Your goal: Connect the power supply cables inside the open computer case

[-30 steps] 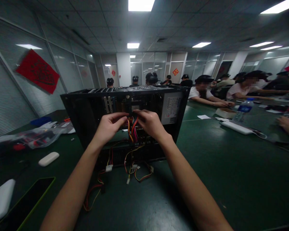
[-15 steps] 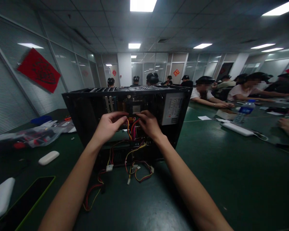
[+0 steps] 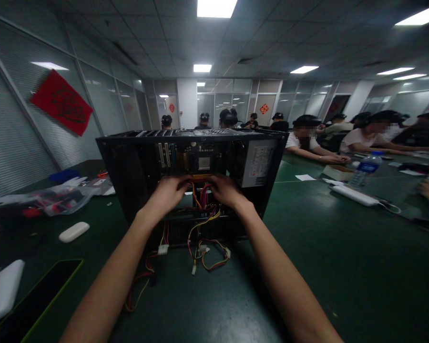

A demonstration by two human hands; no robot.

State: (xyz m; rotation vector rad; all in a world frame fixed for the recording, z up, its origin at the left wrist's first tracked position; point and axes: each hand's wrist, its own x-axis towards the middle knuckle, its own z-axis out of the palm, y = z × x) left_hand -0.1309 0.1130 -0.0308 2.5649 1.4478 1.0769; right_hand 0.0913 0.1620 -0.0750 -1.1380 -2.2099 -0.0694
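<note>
Computer case (image 3: 125, 162) contains wires (image 3: 203, 197) between left hand (image 3: 168, 193) and right hand (image 3: 228, 191), each grip's closure and hold unclear.

The desk (image 3: 343, 271) is deep green, the computer case (image 3: 123, 171) on it black, with a grey power supply (image 3: 260, 164). Red, yellow and orange wires (image 3: 202, 197) run to white plugs (image 3: 163, 249) towards the desk's near edge. Towards its left edge I see a lime-rimmed black phone (image 3: 35, 300) and a plain white oval box (image 3: 74, 232).
</note>
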